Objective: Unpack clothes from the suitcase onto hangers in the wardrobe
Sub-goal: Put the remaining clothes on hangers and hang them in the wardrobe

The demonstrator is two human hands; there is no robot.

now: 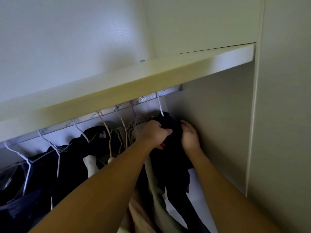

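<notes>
The step in hand looks like settling a black garment (170,145) onto its white hanger (160,106), which is already hooked on the rail (148,98) at its right end, just under the wardrobe shelf (134,78). The garment hangs directly below that hook, the last item to the right of the rail's other clothes, with a beige garment (134,132) just beside it on the left and the wardrobe's side wall (218,123) near it on the right. The left hand (155,132) reaches in from the lower left with the forearm stretched long, its fingers curled and gripping a bunch of the black cloth near the collar, thumb pressed across the front. The right hand (190,133) comes up on the far side of the garment from the beige one, palm turned inward against the cloth; its fingers lie partly behind the fabric, so I cannot tell whether they pinch it or only rest on it. The next move probably calls for spreading the shoulders evenly over the hanger arms and letting go gently so the hook does not slip. The suitcase is not in view.
</notes>
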